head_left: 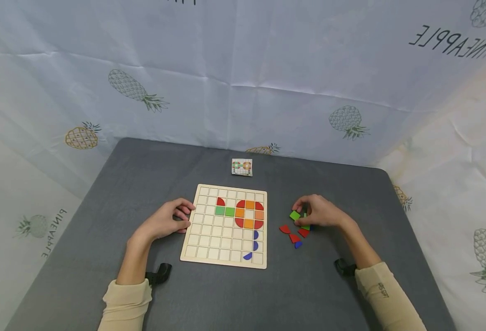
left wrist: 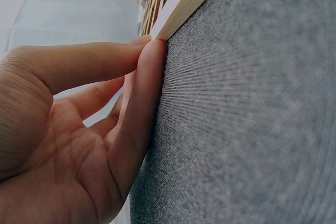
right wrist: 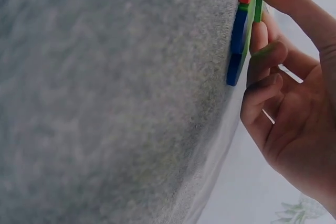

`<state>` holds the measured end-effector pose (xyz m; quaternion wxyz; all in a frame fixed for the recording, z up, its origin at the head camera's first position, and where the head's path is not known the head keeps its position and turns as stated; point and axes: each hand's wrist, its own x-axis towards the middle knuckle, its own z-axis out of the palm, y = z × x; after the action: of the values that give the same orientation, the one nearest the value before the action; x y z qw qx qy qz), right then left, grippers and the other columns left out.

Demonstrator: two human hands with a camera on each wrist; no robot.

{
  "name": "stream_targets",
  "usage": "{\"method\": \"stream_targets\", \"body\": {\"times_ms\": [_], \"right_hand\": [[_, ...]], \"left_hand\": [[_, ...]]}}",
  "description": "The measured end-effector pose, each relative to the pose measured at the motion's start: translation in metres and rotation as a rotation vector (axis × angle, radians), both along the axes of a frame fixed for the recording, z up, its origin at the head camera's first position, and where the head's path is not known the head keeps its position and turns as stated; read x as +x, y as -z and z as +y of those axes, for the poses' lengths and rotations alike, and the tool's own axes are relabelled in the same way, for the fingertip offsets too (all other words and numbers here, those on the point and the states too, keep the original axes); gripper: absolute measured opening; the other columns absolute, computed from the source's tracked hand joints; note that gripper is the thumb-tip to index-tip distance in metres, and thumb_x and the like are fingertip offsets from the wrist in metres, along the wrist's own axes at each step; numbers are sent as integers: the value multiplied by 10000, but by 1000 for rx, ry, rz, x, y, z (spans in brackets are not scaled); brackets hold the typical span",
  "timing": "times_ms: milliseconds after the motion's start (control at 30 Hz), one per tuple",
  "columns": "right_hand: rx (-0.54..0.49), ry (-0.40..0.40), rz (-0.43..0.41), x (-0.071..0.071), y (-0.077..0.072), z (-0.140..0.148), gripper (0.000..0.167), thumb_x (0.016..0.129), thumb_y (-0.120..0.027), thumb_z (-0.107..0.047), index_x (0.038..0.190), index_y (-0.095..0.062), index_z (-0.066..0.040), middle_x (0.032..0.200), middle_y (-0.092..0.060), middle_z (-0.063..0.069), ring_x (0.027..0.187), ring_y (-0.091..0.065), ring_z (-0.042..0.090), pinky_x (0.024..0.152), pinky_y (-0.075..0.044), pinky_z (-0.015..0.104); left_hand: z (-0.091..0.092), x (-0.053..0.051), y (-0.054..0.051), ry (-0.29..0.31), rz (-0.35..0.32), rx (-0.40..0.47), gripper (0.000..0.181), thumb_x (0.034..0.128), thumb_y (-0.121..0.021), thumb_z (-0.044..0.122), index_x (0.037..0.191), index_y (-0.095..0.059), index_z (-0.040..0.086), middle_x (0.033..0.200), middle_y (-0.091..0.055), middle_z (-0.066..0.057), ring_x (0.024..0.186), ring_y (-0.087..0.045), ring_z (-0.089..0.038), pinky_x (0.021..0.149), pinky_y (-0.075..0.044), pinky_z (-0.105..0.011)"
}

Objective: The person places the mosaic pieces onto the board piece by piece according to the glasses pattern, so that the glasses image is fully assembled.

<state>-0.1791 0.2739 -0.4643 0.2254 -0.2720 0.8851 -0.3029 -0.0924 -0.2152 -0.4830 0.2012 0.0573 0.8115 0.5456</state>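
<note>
In the head view, a square wooden grid board [head_left: 205,230] lies on the table. My left hand [head_left: 164,219] holds its left edge; the left wrist view shows thumb and a finger together at the pale rim [left wrist: 184,9]. My right hand [head_left: 321,211] pinches a green square tile [head_left: 294,215] over a small pile right of the board. Red tiles [head_left: 284,229] and a blue tile [head_left: 298,245] lie loose below that hand. Blue pieces [right wrist: 239,30] show beside the fingers in the right wrist view; part of the pile is hidden by the hand.
On the board sit a ring of red and orange tiles [head_left: 249,205], green squares [head_left: 230,211], a red quarter-round [head_left: 220,201] and blue half-rounds [head_left: 255,246]. A pattern card [head_left: 242,167] lies beyond the board on the grey table [head_left: 226,299]. A pineapple-print curtain [head_left: 209,110] hangs behind.
</note>
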Motion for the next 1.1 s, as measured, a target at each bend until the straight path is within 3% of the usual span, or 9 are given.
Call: {"method": "stream_targets", "body": {"times_ms": [200, 533, 867, 1100], "right_hand": [[-5, 23, 67, -3, -5, -12, 324, 900, -900, -228, 1173, -770, -113, 1057, -745, 39, 618, -552, 62, 581, -496, 234], [-86, -50, 100, -13, -21, -69, 340, 936, -872, -218, 1236, -749, -114, 1129, -743, 81, 670, -570, 105, 613, -494, 255], [-168, -170, -6, -35, -13, -136, 326, 945, -847, -147, 1247, -744, -85, 1146, -724, 90, 634, -566, 125, 600, -485, 238], [-139, -279, 8, -45, -7, -186, 326, 952, -851, -220, 1239, -751, -101, 1110, -719, 70, 654, -578, 125, 672, -500, 236]], "left_hand": [[0, 0, 0, 0, -5, 4, 403, 966, -708, -60, 1350, -589, -64, 1116, -576, -207, 961, -589, -251, 741, -663, -336], [0, 0, 2, 3, 2, 9, 403, 968, -712, -54, 1352, -591, -63, 1113, -579, -206, 953, -591, -244, 740, -666, -333], [-1, -1, 2, 3, -1, 8, 408, 964, -724, -50, 1350, -595, -65, 1111, -587, -204, 961, -589, -246, 736, -664, -330], [-2, -2, 2, -1, -7, 1, 411, 968, -726, -45, 1357, -594, -59, 1113, -584, -202, 956, -587, -244, 735, -663, -332]]}}
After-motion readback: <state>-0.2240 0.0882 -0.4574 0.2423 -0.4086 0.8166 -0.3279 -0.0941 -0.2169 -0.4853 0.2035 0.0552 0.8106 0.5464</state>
